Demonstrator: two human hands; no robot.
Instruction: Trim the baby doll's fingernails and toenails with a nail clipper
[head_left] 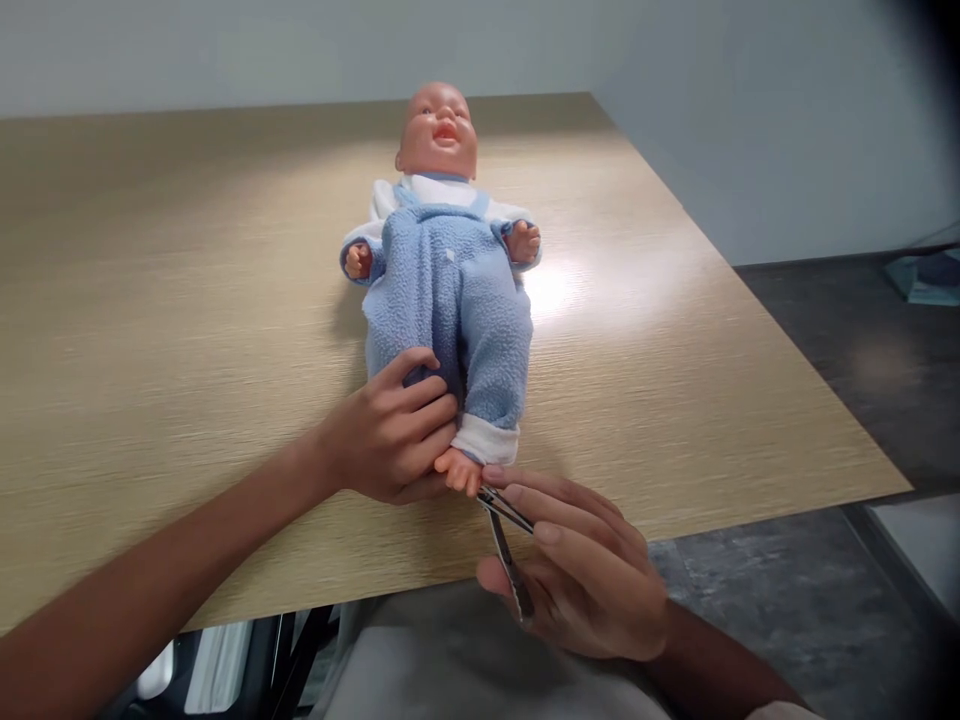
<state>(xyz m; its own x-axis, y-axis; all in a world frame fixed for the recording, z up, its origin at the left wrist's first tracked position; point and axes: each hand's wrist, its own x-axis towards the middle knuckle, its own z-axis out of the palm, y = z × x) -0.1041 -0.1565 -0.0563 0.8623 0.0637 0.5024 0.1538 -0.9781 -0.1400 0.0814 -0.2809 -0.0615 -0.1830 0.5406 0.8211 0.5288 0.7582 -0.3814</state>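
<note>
A plastic baby doll in a fuzzy blue romper lay face-up on the pale wooden table, the left hand curled around its leg to steady a bare foot against small metal nail clippers pinched in the right hand.

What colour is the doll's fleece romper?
Light blue romper with white cuffs, seen in the head view.
</note>
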